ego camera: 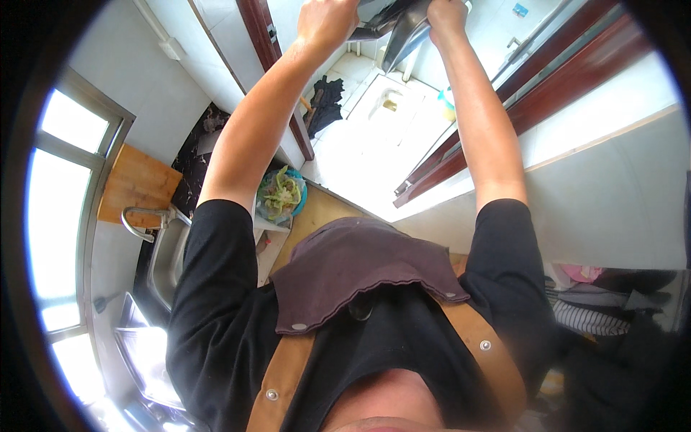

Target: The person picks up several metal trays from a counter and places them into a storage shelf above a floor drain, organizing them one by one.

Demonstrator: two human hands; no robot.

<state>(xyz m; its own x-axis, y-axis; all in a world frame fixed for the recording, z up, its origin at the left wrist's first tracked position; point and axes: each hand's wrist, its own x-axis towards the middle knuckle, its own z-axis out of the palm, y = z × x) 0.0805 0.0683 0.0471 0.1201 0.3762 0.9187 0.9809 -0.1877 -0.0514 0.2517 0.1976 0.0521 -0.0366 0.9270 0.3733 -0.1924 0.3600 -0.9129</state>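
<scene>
Both my arms reach forward to the top edge of the view. My left hand [326, 22] is closed in a fist at one side of a dark, glossy object [402, 35]. On its other side, my right hand [448, 19] grips its edge. The object has a bar-like part near my left hand and a broad, shiny, pointed flap hanging down. Its upper part is cut off, so its kind is unclear. Below and beyond it, a white squat toilet [388, 102] is set in the tiled floor.
Dark red door frames [442, 170] flank the bathroom doorway. Black cloth [325, 105] lies on its floor. At left are a basin of vegetable trimmings [282, 194], a steel sink [164, 264] with a faucet [143, 216], and a wooden board [137, 186]. Folded clothes [591, 316] lie at right.
</scene>
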